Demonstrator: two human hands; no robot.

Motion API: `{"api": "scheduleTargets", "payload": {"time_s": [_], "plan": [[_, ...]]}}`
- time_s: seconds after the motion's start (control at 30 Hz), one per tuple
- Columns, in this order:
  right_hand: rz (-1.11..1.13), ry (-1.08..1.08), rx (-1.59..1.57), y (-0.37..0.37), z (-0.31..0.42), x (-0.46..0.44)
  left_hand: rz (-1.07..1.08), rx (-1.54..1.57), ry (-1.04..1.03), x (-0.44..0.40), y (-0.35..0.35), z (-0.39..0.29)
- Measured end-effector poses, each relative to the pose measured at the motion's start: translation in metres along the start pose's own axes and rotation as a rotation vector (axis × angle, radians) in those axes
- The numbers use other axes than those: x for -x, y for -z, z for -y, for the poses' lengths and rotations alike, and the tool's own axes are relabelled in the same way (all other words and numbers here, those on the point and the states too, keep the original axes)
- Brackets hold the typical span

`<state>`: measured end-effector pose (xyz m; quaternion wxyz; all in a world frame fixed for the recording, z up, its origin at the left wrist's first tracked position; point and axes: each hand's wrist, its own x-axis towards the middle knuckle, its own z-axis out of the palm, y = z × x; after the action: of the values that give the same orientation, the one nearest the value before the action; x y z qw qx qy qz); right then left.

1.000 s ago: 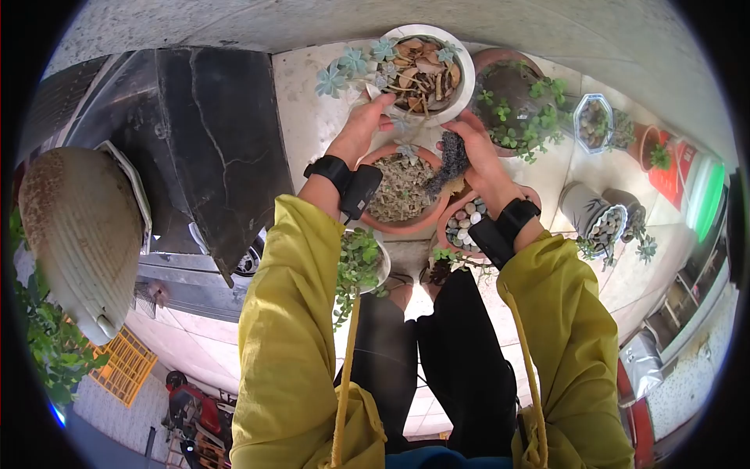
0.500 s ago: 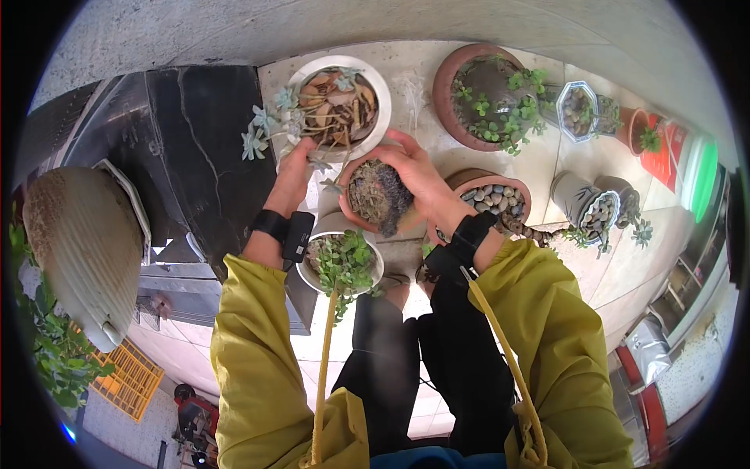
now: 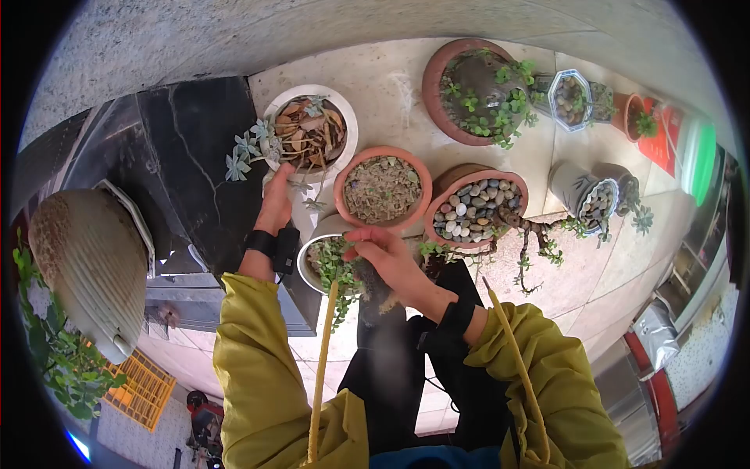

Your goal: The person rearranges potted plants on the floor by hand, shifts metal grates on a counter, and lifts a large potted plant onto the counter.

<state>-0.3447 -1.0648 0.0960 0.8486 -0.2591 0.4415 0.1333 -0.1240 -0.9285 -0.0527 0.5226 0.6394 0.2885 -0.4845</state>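
My left hand (image 3: 275, 202) is at the lower left rim of a white pot (image 3: 352, 125) with dry leaves and pale succulents, its fingertips against the rim. My right hand (image 3: 394, 266) is closed on a dark, fuzzy clump (image 3: 373, 286), blurred and partly under the palm. It is beside a smaller white pot (image 3: 303, 268) of green leafy plants. Just above my right hand stands a terracotta pot (image 3: 426, 184) filled with dry, crumbly soil.
An oval terracotta pot of pebbles (image 3: 480, 205) with a twisted stem stands to the right. Behind it is a round brown pot (image 3: 431, 100). Small pots and a red bucket (image 3: 661, 139) are further right. A black slab (image 3: 183, 133) and a large ribbed pot (image 3: 94, 266) lie left.
The white pot with dry leaves has moved left and down, with my left hand at it. My right hand has come down from the terracotta pot towards me, with the dark clump.
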Motion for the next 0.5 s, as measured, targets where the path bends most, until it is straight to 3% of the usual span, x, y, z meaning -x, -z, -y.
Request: {"api": "scheduleTargets", "payload": {"time_s": [0.17, 0.3, 0.5], "plan": [[-0.028, -0.086, 0.092, -0.002, -0.013, 0.024, 0.040, -0.016, -0.136, -0.022, -0.023, -0.013], [-0.037, -0.162, -0.005, -0.006, -0.019, 0.032, -0.030, -0.048, -0.161, -0.012, -0.057, -0.036], [-0.025, -0.152, -0.032, -0.004, -0.023, 0.043, -0.030, -0.157, -0.144, -0.041, -0.047, -0.048]]}}
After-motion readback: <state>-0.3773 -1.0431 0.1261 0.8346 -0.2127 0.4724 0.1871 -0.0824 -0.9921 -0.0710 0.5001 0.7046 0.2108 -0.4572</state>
